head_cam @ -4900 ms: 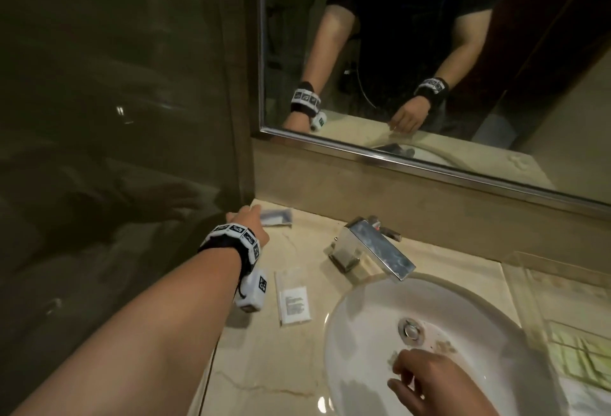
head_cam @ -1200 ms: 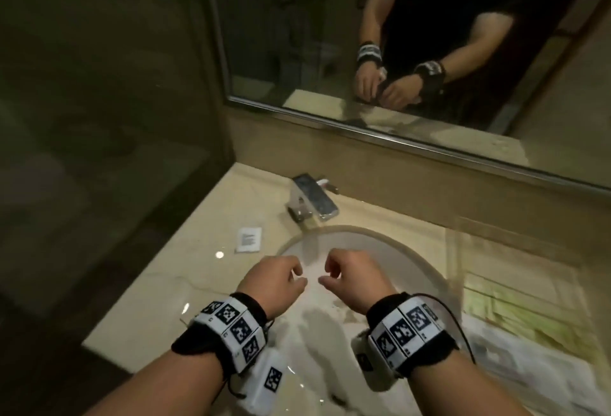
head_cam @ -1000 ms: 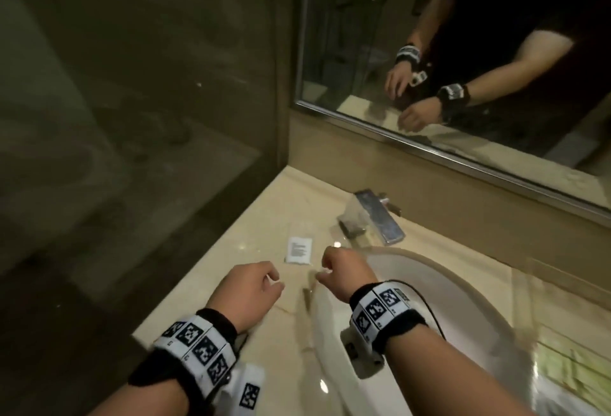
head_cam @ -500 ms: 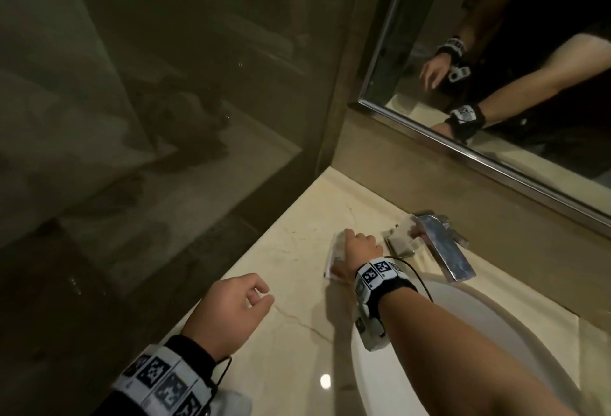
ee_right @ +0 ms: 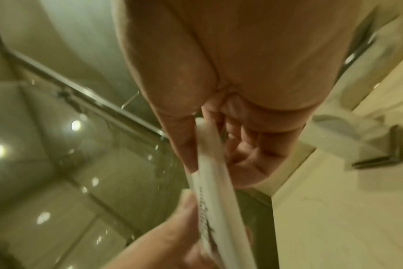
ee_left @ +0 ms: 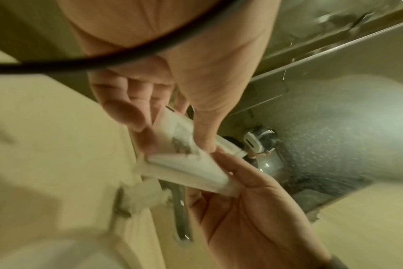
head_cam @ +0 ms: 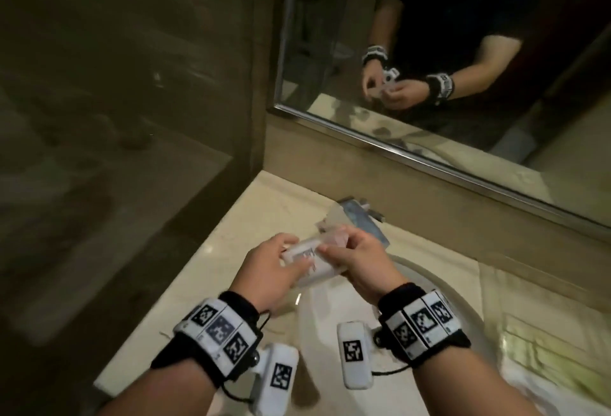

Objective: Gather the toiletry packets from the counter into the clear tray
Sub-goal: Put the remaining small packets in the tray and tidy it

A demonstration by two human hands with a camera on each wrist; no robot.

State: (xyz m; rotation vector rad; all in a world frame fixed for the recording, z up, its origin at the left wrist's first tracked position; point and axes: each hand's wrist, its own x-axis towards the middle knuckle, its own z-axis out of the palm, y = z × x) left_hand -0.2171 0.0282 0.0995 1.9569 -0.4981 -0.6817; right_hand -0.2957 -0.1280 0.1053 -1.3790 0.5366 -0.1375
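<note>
- White toiletry packets (head_cam: 312,260) are held above the near rim of the sink basin (head_cam: 426,286), between the two hands and clear of the tabletop (head_cam: 231,240).
- The fingers of the left hand (head_cam: 269,271) are curled round the left end of the packets, with the thumb pressed on the printed face.
- The right hand (head_cam: 358,263) pinches the right end, its fingers curled underneath.
- The clear tray (head_cam: 535,343) lies well apart at the right edge of the head view; pale green and white items can be made out in it, too blurred to name.
- As a judgement, the task is well along: no loose packet is seen on the visible tabletop, and the carry across to the tray is what is left. The tabletop under the arms is hidden.
- Only the head view gives the tray, the chrome faucet (head_cam: 360,222) and the mirror (head_cam: 429,51), in which both hands are reflected.
- The left wrist view alone shows the bundle from beneath: at least two flat packets stacked at an angle, and the right palm cupped below them.
- The right wrist view shows the packets edge-on, clamped between thumb and fingers; the tray is not seen there.
</note>
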